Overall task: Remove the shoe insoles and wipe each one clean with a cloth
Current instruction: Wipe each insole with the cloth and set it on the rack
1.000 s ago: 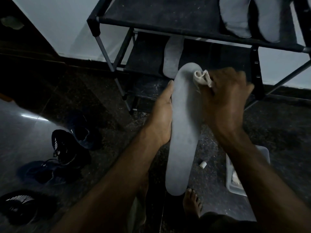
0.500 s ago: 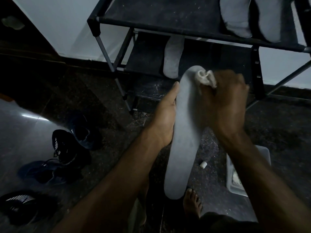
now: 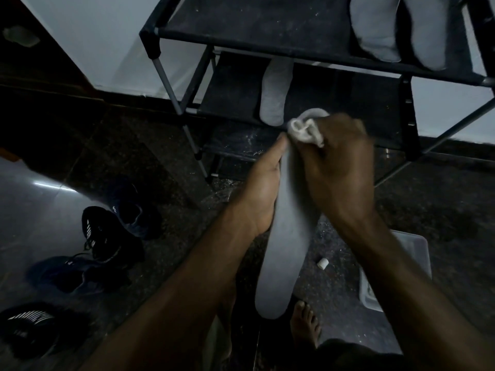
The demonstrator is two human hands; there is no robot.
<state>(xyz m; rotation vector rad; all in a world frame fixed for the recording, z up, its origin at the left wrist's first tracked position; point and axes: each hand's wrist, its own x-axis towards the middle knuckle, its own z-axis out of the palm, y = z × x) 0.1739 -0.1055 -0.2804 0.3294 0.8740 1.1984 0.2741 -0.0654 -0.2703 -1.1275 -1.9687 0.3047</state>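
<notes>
Since the earlier frame, right hand (image 3: 338, 167) carries the balled cloth (image 3: 305, 129) up to the insole (image 3: 289, 236) toe, fingers curled round it. Left hand (image 3: 263, 188) grips the insole's left edge, held in mid-air before the rack (image 3: 294, 28). Risk: unsupported insole may flex or slip under pressure.

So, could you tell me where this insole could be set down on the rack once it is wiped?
The top shelf lies bare left of the two insoles. The lower shelf is bare right of its single insole. The floor at left is crowded with shoes.
</notes>
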